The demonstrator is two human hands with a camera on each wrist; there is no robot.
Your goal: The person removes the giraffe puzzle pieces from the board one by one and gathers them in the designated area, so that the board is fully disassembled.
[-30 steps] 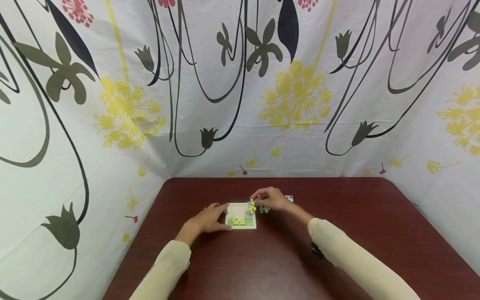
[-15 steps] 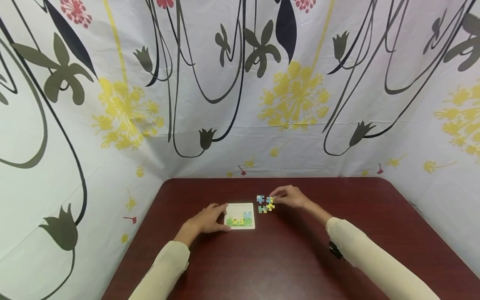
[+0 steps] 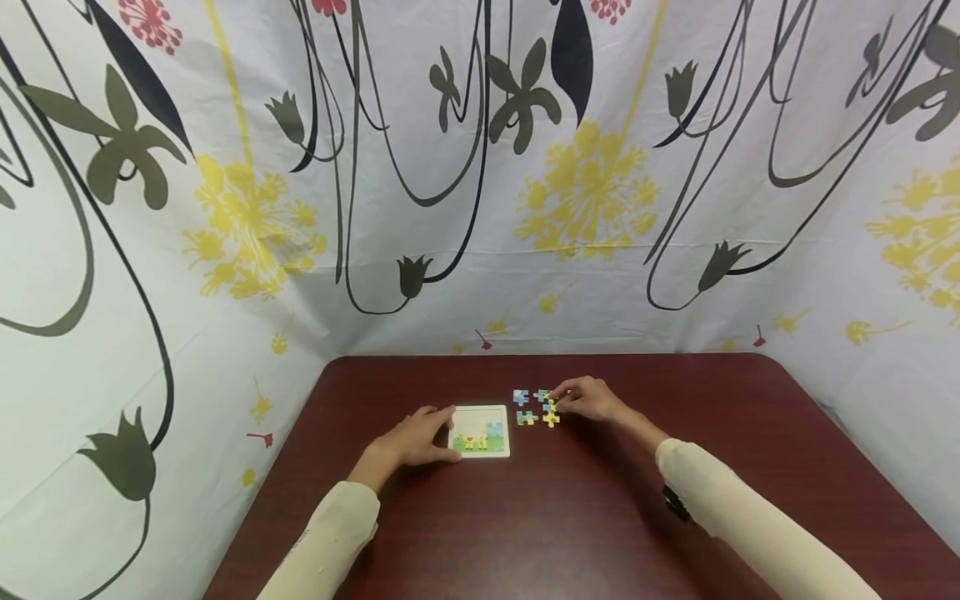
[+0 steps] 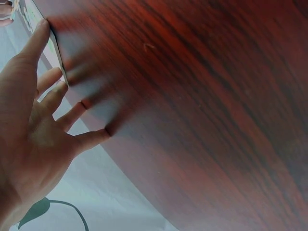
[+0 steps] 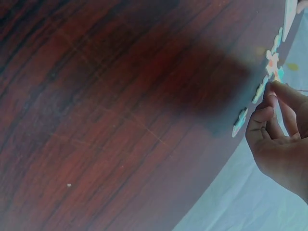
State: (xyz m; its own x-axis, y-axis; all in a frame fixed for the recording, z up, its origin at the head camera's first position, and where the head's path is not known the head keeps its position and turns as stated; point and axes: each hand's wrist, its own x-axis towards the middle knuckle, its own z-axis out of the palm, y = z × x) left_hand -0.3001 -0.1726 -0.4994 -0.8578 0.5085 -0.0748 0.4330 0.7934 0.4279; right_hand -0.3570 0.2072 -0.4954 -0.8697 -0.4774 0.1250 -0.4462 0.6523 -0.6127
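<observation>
In the head view my left hand (image 3: 415, 437) rests against the left side of a white puzzle tray (image 3: 483, 456), thumb at the near corner and fingers at the far one. The left wrist view shows its fingers mostly extended along the tray edge. My right hand (image 3: 591, 400) pinches a yellow-and-blue jigsaw piece (image 3: 552, 419) between thumb and fingertips. Seen from the right wrist, that puzzle piece (image 5: 272, 62) stands tilted above the tabletop. Around it lie a blue piece (image 3: 521, 397), a yellow-and-blue piece (image 3: 543, 395) and a green piece (image 3: 527, 417).
Green and yellow picture pieces (image 3: 471, 442) sit in the near part of the tray. Another loose piece (image 5: 239, 122) lies beside the right hand in the right wrist view. A patterned cloth (image 3: 450, 250) hangs behind the dark red table (image 3: 480, 525).
My right hand has carried the pinched jigsaw piece rightward from over the tray's far right corner to beside the loose pieces. The left hand stays at the tray.
</observation>
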